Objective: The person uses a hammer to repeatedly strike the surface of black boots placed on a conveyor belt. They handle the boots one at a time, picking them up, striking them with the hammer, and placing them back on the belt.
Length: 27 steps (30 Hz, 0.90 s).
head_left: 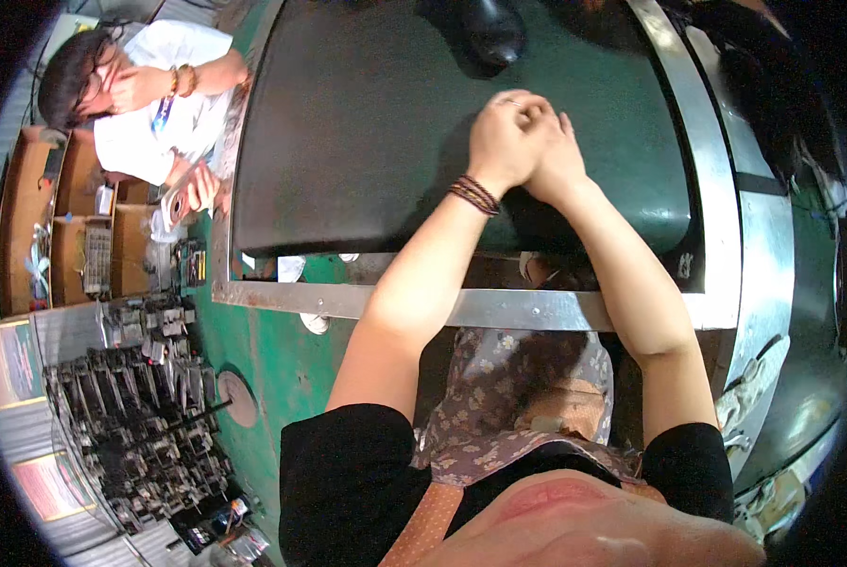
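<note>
Over the near part of a dark green conveyor belt (348, 142), my two hands are clasped together. My left hand (505, 142) is closed, its fingers curled against the other hand, with dark bands around its wrist. Pressed against it from the right is my right hand (557, 161), also closed, its fingers folded in. No object shows between them; the palms are hidden. Just beyond my hands, at the far edge of the view, a shiny black rounded thing (492, 36) rests on the belt. It looks like the toe of a shoe, and the rest is cut off.
A metal frame (348, 300) borders the belt. At the left, a person (182, 94) in a white top holds a phone-like thing (176, 203). Compartmented wooden shelves (26, 217) and a rack of dark metal parts (145, 416) stand left. A pale glove (754, 383) lies at right.
</note>
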Motion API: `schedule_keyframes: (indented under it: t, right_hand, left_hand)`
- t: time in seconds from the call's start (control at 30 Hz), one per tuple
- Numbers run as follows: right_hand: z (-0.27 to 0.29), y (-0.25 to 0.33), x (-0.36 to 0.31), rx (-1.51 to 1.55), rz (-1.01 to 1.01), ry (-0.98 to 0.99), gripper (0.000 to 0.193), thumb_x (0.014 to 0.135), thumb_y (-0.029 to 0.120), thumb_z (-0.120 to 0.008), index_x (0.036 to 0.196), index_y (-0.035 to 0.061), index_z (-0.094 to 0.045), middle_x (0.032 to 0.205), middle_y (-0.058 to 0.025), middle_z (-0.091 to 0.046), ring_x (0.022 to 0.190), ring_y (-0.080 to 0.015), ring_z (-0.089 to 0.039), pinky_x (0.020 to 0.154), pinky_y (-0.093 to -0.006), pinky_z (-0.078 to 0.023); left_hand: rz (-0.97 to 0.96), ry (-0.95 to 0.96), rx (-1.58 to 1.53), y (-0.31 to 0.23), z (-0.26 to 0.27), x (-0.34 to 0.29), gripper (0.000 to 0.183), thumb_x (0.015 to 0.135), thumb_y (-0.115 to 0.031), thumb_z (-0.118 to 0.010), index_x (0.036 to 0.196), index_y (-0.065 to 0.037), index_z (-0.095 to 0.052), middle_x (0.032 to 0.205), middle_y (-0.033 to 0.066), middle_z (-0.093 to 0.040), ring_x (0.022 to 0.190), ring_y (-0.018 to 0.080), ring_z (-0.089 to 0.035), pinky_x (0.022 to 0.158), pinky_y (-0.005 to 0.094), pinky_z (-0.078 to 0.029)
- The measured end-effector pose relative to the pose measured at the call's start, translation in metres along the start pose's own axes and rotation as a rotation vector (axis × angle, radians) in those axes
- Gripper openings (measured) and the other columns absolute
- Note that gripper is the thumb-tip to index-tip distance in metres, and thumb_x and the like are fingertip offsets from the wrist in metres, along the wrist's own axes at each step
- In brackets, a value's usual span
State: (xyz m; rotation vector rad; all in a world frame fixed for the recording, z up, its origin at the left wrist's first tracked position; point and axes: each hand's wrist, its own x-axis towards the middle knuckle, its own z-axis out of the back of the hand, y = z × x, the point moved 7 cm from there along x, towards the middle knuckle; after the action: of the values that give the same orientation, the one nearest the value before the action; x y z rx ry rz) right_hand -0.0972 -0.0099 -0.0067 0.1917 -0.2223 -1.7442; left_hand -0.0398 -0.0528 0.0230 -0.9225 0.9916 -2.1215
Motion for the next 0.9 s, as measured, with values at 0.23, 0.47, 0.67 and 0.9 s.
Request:
schedule_keyframes:
  t: [0.23, 0.47, 0.67, 0.9]
  right_hand:
    - [-0.005, 0.009, -0.021, -0.076, 0.047, -0.049, 0.06, 0.091, 0.028, -0.048, 0.14, -0.0045, -0.038, 0.148, -0.0225, -0.037, 0.14, -0.0392, -0.03, 0.112, -0.0591, -0.021]
    - [-0.009, 0.013, -0.015, 0.005, 0.013, 0.026, 0.054, 0.092, 0.024, -0.046, 0.138, -0.0036, -0.044, 0.149, -0.0212, -0.037, 0.14, -0.0382, -0.029, 0.111, -0.0612, -0.019]
    - [0.004, 0.01, -0.01, 0.005, 0.029, -0.044, 0.046, 0.089, 0.021, -0.049, 0.128, -0.0041, -0.053, 0.14, -0.0197, -0.047, 0.133, -0.0349, -0.039, 0.108, -0.058, -0.027]
    - [-0.004, 0.014, -0.015, -0.019, 0.054, -0.048, 0.052, 0.089, 0.021, -0.05, 0.133, -0.0073, -0.047, 0.141, -0.0215, -0.044, 0.135, -0.0375, -0.037, 0.109, -0.0593, -0.027]
  left_hand:
    - [0.087, -0.172, 0.023, 0.044, 0.003, 0.014, 0.022, 0.084, -0.015, -0.069, 0.103, -0.003, -0.07, 0.123, 0.0141, -0.059, 0.085, 0.0199, -0.067, 0.076, 0.0308, -0.054]
    - [0.195, -0.277, 0.097, 0.089, 0.012, 0.019, 0.029, 0.08, -0.014, -0.07, 0.107, -0.005, -0.068, 0.116, 0.013, -0.06, 0.105, 0.0243, -0.059, 0.087, 0.0362, -0.05]
    - [-0.131, -0.272, 0.324, 0.043, -0.002, 0.067, 0.093, 0.064, -0.028, -0.085, 0.137, 0.004, -0.036, 0.137, 0.0254, -0.039, 0.127, 0.0404, -0.04, 0.108, 0.0447, -0.033]
    - [-0.015, -0.193, 0.377, 0.054, -0.022, 0.089, 0.098, 0.068, -0.043, -0.083, 0.143, -0.001, -0.036, 0.153, 0.0303, -0.017, 0.135, 0.0423, -0.036, 0.109, 0.0403, -0.036]
